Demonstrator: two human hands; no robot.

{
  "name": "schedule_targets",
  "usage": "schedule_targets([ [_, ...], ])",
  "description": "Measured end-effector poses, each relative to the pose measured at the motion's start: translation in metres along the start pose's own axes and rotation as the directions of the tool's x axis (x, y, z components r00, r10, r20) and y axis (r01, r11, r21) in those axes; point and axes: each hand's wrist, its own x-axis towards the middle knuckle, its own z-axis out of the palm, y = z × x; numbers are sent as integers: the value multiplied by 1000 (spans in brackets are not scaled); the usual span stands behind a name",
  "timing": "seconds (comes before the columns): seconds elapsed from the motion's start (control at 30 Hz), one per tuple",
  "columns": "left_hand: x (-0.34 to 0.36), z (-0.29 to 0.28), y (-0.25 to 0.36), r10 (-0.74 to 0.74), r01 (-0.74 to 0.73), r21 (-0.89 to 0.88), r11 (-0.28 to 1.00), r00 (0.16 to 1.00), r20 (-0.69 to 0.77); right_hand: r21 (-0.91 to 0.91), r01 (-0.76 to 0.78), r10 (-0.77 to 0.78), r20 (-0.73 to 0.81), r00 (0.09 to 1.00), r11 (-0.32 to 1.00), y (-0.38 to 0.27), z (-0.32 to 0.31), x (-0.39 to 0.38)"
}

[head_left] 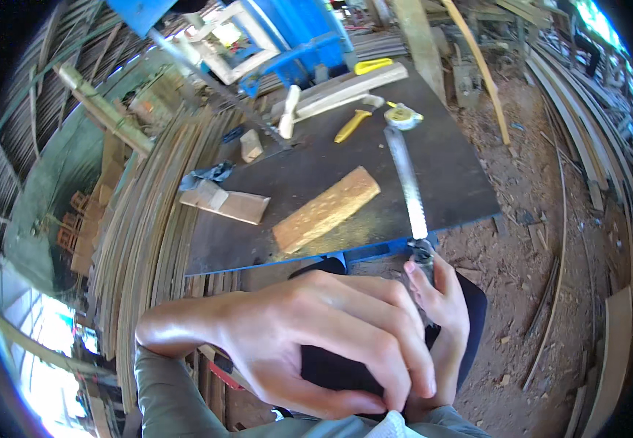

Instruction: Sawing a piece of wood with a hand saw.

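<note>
My left hand (323,321) reaches across the front of my body, its fingers bent and its thumb and index fingertip together. At those fingertips is a bit of whitish cloth (394,425), pinched close to my grey-green shirt. My right hand (444,292), partly behind the left, grips the dark handle of a handsaw (408,182). Its toothed blade points away from me, over the right side of the dark tabletop (448,168). Left of the blade, a short wooden block (327,209) lies at a slant among sawdust. A flatter wood piece (232,204) sits further left.
Towards the table's back are a yellow-handled tool (353,125), a round tape measure (403,117), pale wooden lengths (353,95) and a small wood block (251,146). Long planks (163,197) are stacked at left. Wood chips litter the dirt floor (520,270) at right.
</note>
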Motion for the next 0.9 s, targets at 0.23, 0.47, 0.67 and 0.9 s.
schedule_targets([
  [0.23,-43,-11,14,32,-33,-92,995,999,-17,-35,-66,68,42,997,997,0,23,12],
  [0.47,-100,-19,23,203,-214,-79,974,970,-134,-235,74,-47,118,992,969,-4,56,9],
  [0.67,-175,-30,35,284,-295,-27,955,938,-198,-171,-88,97,41,994,981,-15,96,-5],
  [0.9,-246,-47,46,456,-424,171,889,843,-285,-316,-226,252,44,967,921,-16,119,-35],
])
